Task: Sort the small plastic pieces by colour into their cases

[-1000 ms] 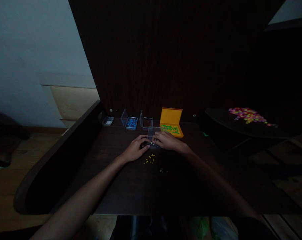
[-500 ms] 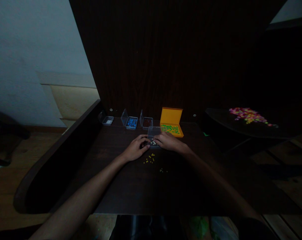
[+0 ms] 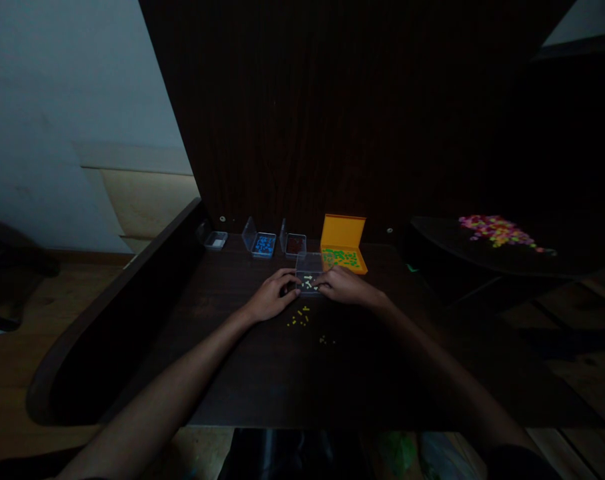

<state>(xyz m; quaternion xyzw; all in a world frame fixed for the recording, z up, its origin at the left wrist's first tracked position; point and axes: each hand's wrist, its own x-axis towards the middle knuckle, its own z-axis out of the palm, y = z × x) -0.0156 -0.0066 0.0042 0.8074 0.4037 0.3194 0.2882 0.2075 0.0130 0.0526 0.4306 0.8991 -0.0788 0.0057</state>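
A small clear plastic box (image 3: pixel 308 281) with an upright lid sits on the dark table (image 3: pixel 262 373), holding a few yellow beads. My left hand (image 3: pixel 272 296) rests curled against the box's left side, fingers touching it. My right hand (image 3: pixel 343 285) lies at the box's right side with its fingertips pinched at the rim; whether a bead is in them is too dim to see. Loose yellow beads (image 3: pixel 299 318) lie scattered just in front of my hands, with a smaller cluster of beads (image 3: pixel 325 341) nearer me.
Along the table's back stand an open orange box (image 3: pixel 343 251) of green beads, a clear box of brown beads (image 3: pixel 294 244), a clear box of blue beads (image 3: pixel 263 245) and a small clear box (image 3: pixel 215 239). A pile of mixed coloured beads (image 3: pixel 497 230) lies on a side surface at right.
My right hand has drawn slightly back to the right, uncovering the beads inside the clear box. My left hand has stayed put.
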